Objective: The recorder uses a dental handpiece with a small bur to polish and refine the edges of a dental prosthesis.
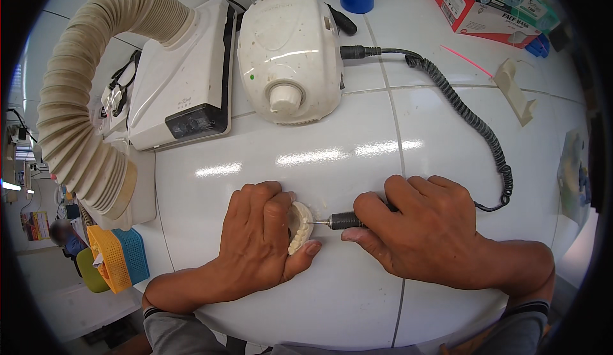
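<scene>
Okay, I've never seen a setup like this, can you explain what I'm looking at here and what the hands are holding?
This is one picture from a camera worn on a person's head, looking down at their own hands on a white tiled bench. The left hand grips a pale plaster model of teeth. The right hand holds a dark handpiece against it; its coiled cable runs to the white control box. At left is a ribbed suction hose.

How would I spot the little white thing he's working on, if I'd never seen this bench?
Start at the rounded cream control box with its knob, then drop straight down the white table to the left hand. Pinched in it is a pale dental cast, the only thing showing a row of teeth.
</scene>
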### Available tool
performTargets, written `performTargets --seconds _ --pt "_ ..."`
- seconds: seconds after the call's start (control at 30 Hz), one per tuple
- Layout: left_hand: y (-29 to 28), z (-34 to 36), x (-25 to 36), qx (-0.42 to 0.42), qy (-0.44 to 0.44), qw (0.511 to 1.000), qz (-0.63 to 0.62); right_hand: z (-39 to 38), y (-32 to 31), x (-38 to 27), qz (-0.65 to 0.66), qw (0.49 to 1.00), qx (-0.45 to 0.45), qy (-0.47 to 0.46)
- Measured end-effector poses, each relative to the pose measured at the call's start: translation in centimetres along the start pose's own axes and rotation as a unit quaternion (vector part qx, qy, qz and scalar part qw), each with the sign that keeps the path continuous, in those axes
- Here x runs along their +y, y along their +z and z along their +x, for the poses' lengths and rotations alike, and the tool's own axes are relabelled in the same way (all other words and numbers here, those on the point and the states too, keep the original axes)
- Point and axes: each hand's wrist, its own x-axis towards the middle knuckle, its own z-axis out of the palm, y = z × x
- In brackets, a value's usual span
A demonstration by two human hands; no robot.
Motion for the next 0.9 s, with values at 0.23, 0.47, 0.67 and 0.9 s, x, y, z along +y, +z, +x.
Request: performTargets --seconds 0.23,0.47,0.67,0.9 --pt "-0.09 -0.02 -0.03 -0.002 -0.001 1.000 -0.004 0.08 -0.13 -0.11 0.001 1.000 -0.005 0.005" --pt "-0.27 -0.05 0.10 -0.011 -0.008 1.000 -0.006 0.05 -0.09 -0.07 0.007 1.000 -0.005 0.006" --pt "-0.12 -0.03 0.02 -0.001 -0.002 1.000 0.001 0.06 -0.03 -0.05 0.003 1.000 -0.001 0.005" --pt "0.09 -0.18 -0.25 0.001 0.005 1.000 0.004 0.15 -0.11 -0.10 0.002 1.000 -0.005 0.005"
